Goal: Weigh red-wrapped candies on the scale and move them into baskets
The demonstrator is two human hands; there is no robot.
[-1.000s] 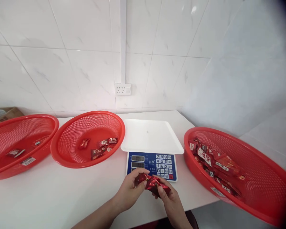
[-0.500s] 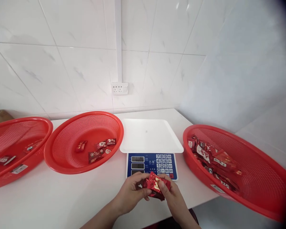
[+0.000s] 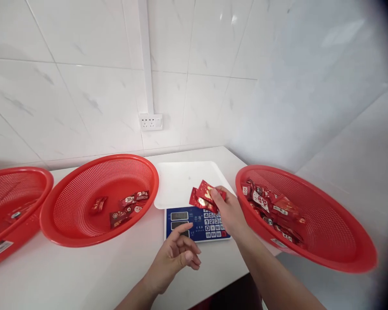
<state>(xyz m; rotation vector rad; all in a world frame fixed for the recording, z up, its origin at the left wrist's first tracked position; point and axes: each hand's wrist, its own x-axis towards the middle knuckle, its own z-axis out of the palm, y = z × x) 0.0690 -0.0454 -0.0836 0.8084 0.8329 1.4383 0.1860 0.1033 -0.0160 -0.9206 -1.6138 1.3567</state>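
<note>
The right hand [image 3: 228,211] is closed in a pinch, thumb on top and fingers beneath, on a small bunch of red foil packets [image 3: 205,196]. The packets overlap and show gold and white print too small to read. They are held over the front corner of the white scale tray [image 3: 181,185]. The left hand [image 3: 173,258] is empty and loosely open, its fingers spread and slightly curled, just in front of the blue scale panel [image 3: 197,224]. Its forefinger tip overlaps the panel in view, but whether it touches cannot be told.

The panel carries the two printed characters 志准, three small displays with digits too small to read, and a keypad of printed numbers. Red plastic baskets stand on the white surface [image 3: 67,275]. The basket to the right [image 3: 339,241] holds a heap of similar packets [image 3: 271,209], and a white label on its side is unreadable. The middle basket [image 3: 64,219] holds a few scattered packets [image 3: 124,206]. At far left, a third basket [image 3: 16,232] is cut off by the frame. A white wall socket [image 3: 150,122] is set in the tiled wall [image 3: 197,64] behind.
</note>
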